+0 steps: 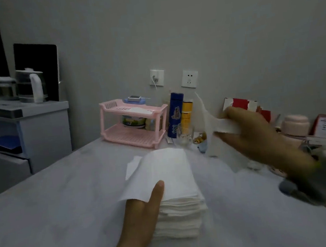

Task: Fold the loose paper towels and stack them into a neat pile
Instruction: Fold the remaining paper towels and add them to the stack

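Left hand (136, 225) at 6 o'clock, beside the near left of the stack of folded paper towels (179, 217). Its thumb lies on the top sheet (158, 169), the other fingers are hidden under it, and the sheet is pinched between them. The stack sits mid-frame on the white-covered surface (56, 203), edges roughly aligned. Right hand (258, 134) at 3 o'clock, raised off the surface and motion-blurred. Its fingers (235, 114) are clamped on a loose paper towel (213, 122), which hangs crumpled toward the stack. Past the stack at 12 o'clock I see a glass cup (185, 135), a blue bottle (174, 114) and a pink two-tier rack (133, 134). Wall socket (189, 79) above them. Kettle (30, 86) on a cabinet at 10 o'clock.
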A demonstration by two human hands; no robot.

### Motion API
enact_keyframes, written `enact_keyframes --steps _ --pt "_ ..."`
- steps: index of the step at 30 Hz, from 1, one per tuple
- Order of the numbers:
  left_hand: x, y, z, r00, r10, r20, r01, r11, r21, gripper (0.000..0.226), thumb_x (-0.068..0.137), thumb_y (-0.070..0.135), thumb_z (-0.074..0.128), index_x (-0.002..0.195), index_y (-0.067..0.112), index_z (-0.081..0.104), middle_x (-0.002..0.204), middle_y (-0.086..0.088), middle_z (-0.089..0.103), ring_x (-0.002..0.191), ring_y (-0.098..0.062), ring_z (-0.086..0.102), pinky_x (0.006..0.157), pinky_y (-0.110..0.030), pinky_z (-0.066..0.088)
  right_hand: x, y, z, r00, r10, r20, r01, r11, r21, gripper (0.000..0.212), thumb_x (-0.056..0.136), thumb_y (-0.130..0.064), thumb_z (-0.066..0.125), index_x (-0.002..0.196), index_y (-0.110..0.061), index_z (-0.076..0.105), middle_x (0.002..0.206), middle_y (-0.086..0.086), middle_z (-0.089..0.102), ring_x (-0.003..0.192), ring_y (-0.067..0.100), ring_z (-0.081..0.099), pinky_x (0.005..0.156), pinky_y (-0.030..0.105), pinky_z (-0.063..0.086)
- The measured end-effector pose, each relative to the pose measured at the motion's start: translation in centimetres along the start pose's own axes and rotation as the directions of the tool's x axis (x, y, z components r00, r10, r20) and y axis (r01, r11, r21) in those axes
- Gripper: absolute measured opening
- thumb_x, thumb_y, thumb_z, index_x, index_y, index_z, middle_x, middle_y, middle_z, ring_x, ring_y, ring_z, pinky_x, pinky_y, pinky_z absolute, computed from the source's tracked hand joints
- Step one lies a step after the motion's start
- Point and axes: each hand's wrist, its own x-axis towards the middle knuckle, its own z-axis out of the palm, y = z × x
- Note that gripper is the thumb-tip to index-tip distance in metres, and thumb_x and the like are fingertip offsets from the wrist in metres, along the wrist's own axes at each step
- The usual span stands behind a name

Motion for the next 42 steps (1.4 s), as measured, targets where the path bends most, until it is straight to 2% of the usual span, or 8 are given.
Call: enact_keyframes --steps 5,8,14,18,22,25,28,42 --pt "-0.1 0.5 0.1 1.000 -0.021 0.003 0.021 1.000 -0.015 0.030 0.085 0.016 0.061 0.094 0.042 0.050 0.081 0.046 0.057 0.089 0.034 0.044 0.073 0.013 0.024 -0.9 -2.5 3.3 0.837 -0.535 0.112 0.543 0.791 -0.283 0.032 0.061 -0.005 0.082 0.090 -0.011 0.069 0.097 0.007 0.071 0.088 0.022 0.068 0.078 0.033 0.051" --pt "-0.1 0.7 0.0 0.994 -0.107 -0.030 0.104 0.992 -0.076 0.027 0.076 0.053 0.045 0.101 0.045 0.047 0.109 0.040 0.048 0.110 0.013 0.043 0.093 0.000 0.023 -1.6 -2.1 4.5 0.749 -0.625 0.219 0.661 0.691 -0.292 0.030 0.061 -0.010 0.083 0.088 -0.012 0.071 0.098 0.005 0.072 0.091 0.019 0.068 0.083 0.033 0.053" --pt "-0.1 0.5 -0.5 0.995 -0.093 -0.036 0.088 0.990 -0.113 0.080 0.062 0.073 0.029 0.130 0.035 0.044 0.129 0.023 0.048 0.126 0.001 0.038 0.106 -0.016 0.021 -2.8 -0.7 4.8 0.676 -0.702 0.226 0.731 0.598 -0.330 0.020 0.071 -0.015 0.075 0.090 -0.012 0.070 0.104 0.005 0.071 0.098 0.021 0.066 0.089 0.032 0.049" --pt "-0.2 1.4 -0.2 0.983 -0.117 -0.140 0.102 0.988 -0.114 0.044 0.062 0.067 0.035 0.099 0.048 0.048 0.098 0.041 0.047 0.105 0.010 0.045 0.094 -0.006 0.024 -2.9 -0.4 4.9 0.622 -0.762 0.181 0.761 0.534 -0.368 0.012 0.088 -0.016 0.054 0.100 -0.013 0.053 0.107 0.005 0.070 0.100 0.021 0.065 0.093 0.031 0.043" --pt "-0.1 1.4 -0.1 0.978 -0.139 -0.157 0.119 0.984 -0.129 0.025 0.067 0.058 0.040 0.090 0.049 0.046 0.094 0.043 0.043 0.090 0.016 0.046 0.092 -0.006 0.023 -2.1 -0.3 4.9 0.571 -0.807 0.150 0.789 0.489 -0.372 0.011 0.090 -0.017 0.049 0.100 -0.013 0.051 0.106 0.006 0.071 0.098 0.021 0.066 0.092 0.031 0.043" --pt "0.1 1.0 0.1 0.975 -0.156 -0.159 0.140 0.984 -0.107 0.028 0.078 0.053 0.042 0.103 0.043 0.043 0.099 0.036 0.042 0.107 0.009 0.034 0.096 -0.010 0.017 -1.2 -0.3 4.7 0.545 -0.823 0.158 0.806 0.463 -0.368 0.013 0.087 -0.016 0.051 0.098 -0.012 0.057 0.104 0.006 0.071 0.094 0.022 0.067 0.087 0.032 0.049" --pt "0.1 0.9 0.2 0.975 -0.122 -0.184 0.114 0.992 -0.051 0.028 0.089 0.042 0.042 0.115 0.039 0.033 0.108 0.030 0.037 0.102 0.018 0.026 0.087 0.007 0.008 -0.9 0.0 4.5 0.518 -0.837 0.174 0.819 0.427 -0.384 0.019 0.093 -0.015 0.045 0.096 -0.012 0.064 0.103 0.007 0.072 0.092 0.021 0.068 0.084 0.031 0.051" --pt "-0.1 1.2 0.1 0.985 -0.148 -0.091 0.136 0.983 -0.121 0.057 0.059 0.063 0.042 0.113 0.042 0.040 0.112 0.035 0.041 0.113 0.010 0.033 0.096 -0.006 0.016 -1.6 0.8 5.0 0.482 -0.834 0.267 0.860 0.392 -0.327 0.021 0.101 -0.015 0.027 0.103 -0.013 0.048 0.105 0.003 0.071 0.092 0.018 0.068 0.082 0.029 0.053"
